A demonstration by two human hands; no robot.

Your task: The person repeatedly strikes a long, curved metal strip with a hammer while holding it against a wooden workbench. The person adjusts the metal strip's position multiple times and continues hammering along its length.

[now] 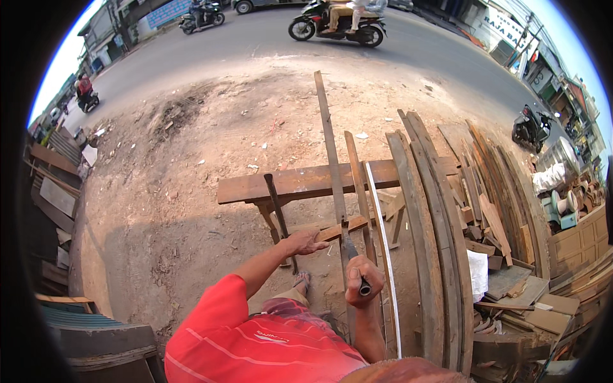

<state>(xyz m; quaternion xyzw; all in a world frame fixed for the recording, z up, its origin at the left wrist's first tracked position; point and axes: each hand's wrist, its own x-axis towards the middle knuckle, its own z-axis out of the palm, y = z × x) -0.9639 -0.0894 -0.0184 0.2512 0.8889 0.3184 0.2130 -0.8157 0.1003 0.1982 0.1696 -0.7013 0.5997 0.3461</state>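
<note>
My right hand (365,281) is closed round a dark metal bar (352,251) with a hollow, round near end. Its far end meets a long, narrow wooden plank (330,147), which lies lengthwise away from me across a brown wooden bench. A short wood block (345,228) sits crosswise by that contact point. Beside the block's left end is my left hand (302,242), fingers stretched out; whether they touch the block I cannot tell. Another dark bar (276,204) leans upright against the bench, left of the plank.
The bench (287,182) stands in front of me. Long boards (421,236) and a white strip (383,255) lie to the right, with a heap of scrap wood (504,236) beyond. A motorbike (338,22) carrying people is on the road ahead; another (531,127) stands at right.
</note>
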